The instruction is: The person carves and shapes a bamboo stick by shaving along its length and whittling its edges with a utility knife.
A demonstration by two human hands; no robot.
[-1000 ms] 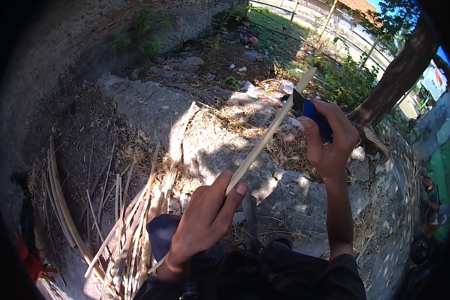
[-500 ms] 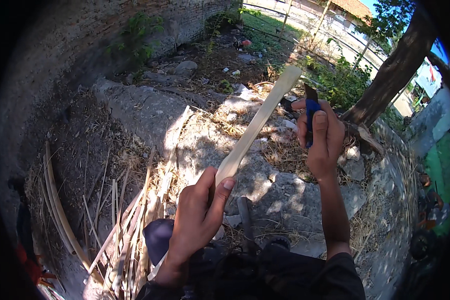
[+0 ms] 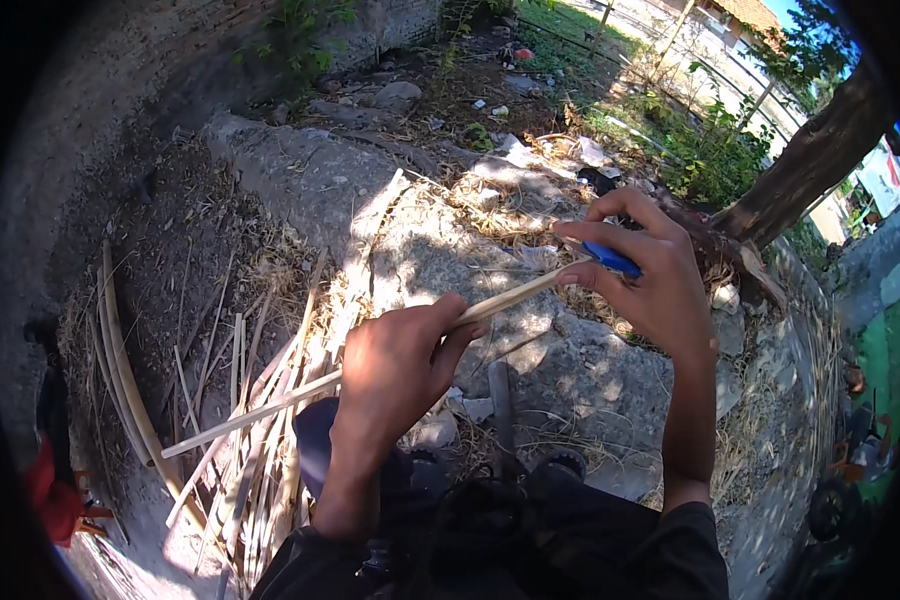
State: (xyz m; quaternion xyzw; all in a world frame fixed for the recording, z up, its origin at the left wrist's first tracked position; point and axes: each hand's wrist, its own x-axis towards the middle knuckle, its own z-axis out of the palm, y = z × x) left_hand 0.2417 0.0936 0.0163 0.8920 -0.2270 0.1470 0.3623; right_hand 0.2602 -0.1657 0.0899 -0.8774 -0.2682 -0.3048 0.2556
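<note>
A pale, flat bamboo strip slants up to the right across my lap, its narrow edge mostly turned to view. My left hand is closed around its middle, and the lower end sticks out behind the wrist over a pile of strips. My right hand grips a blue-handled knife close to the strip's upper end. Its blade lies by that end, partly hidden by my fingers. The right thumb touches or nearly touches the strip tip.
Long bamboo strips lie heaped at the lower left. Ahead is a rough stone slab with dry straw. A grey bar-shaped tool stands between my feet. A tree trunk leans at the right; a brick wall rises at the back left.
The bamboo strip has tipped lower and rolled from its broad face toward its edge. My right hand has brought the knife down from beside the strip to its upper end.
</note>
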